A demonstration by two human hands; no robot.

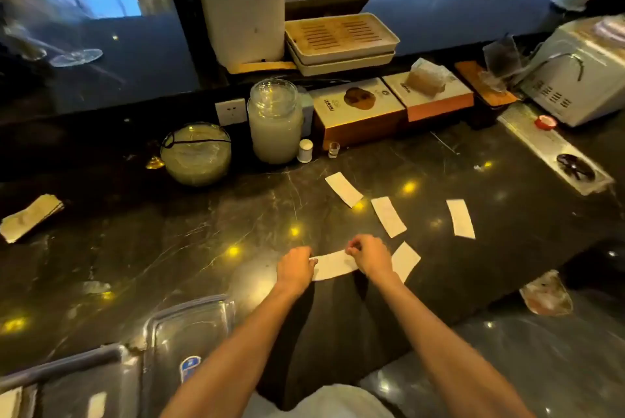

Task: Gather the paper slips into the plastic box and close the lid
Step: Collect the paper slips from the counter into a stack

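Both hands pinch one slip point(333, 265) flat on the counter point(169, 248): left hand point(295, 267) on its left end, right hand point(370, 255) on its right. The open box point(67, 380) sits near-left of the grip, its lid point(192, 326) beside it.

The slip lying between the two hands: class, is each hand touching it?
Touching. The head view shows the left hand pinching one end of the slip and the right hand the other.

Glass jar point(275, 121) beside boxes point(358, 111) (tissue box point(427, 93) included).
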